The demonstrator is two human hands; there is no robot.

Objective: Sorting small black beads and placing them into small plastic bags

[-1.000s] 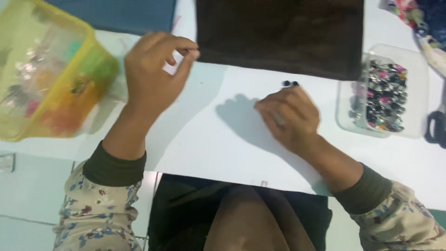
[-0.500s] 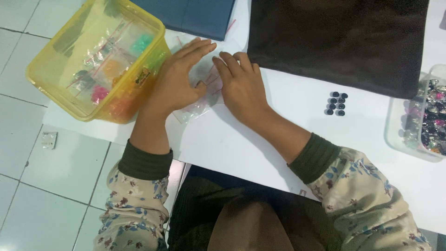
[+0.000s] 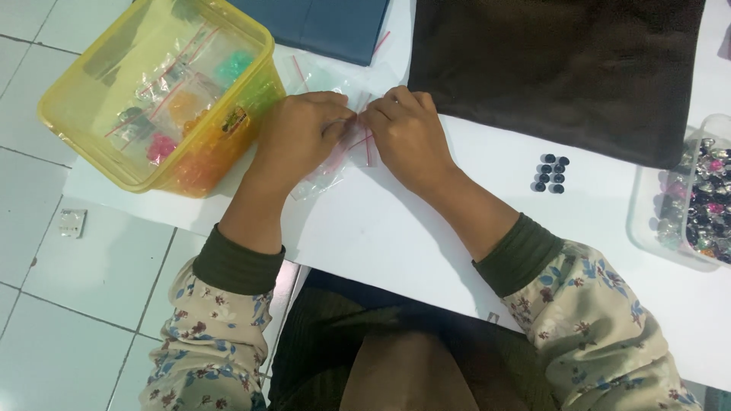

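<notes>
Seen from above, your left hand (image 3: 301, 133) and right hand (image 3: 403, 133) met over a small clear zip bag (image 3: 339, 156) lying on the white surface (image 3: 426, 228), beside a yellow tub (image 3: 91, 137). Both grips pinched its red-lined mouth. You seemed to be opening it; next called for a gentle, even pull apart. Black beads (image 3: 552, 173) waited nearby.

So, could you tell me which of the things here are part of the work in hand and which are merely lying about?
In hand:
- small clear zip bag, pinched by left hand and right hand
- yellow tub of bagged beads, beside the left hand

Lying about:
- dark cloth
- cluster of black beads
- clear tray of mixed beads
- blue folder
</notes>
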